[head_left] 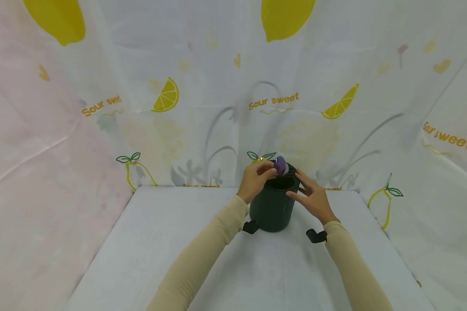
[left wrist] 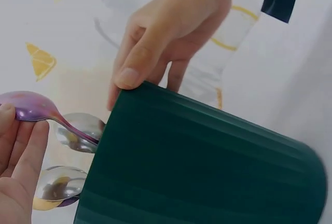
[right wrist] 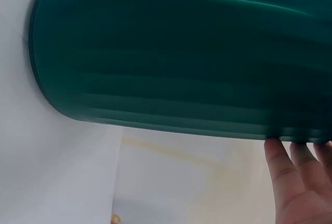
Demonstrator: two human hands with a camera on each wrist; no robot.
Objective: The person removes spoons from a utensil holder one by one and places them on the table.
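A dark green ribbed utensil holder [head_left: 272, 209] stands upright on the white table. At its mouth my left hand [head_left: 257, 178] pinches a purple spoon [head_left: 280, 166] by the bowl. In the left wrist view the left hand [left wrist: 21, 169] shows at the left edge, and the purple spoon [left wrist: 33, 105] runs its thin handle down into the holder. A silver spoon [left wrist: 82, 130] and further spoon bowls [left wrist: 61, 182] stick out beside it. My right hand [head_left: 311, 196] grips the holder's rim on the right side. Its fingertips [right wrist: 275, 146] press the ribbed wall in the right wrist view.
The white tabletop [head_left: 171, 224] spreads around the holder. Behind it hangs a white cloth [head_left: 202, 142] printed with lemons and lettering. Black wrist mounts [head_left: 316, 236] jut from the wrists close to the table.
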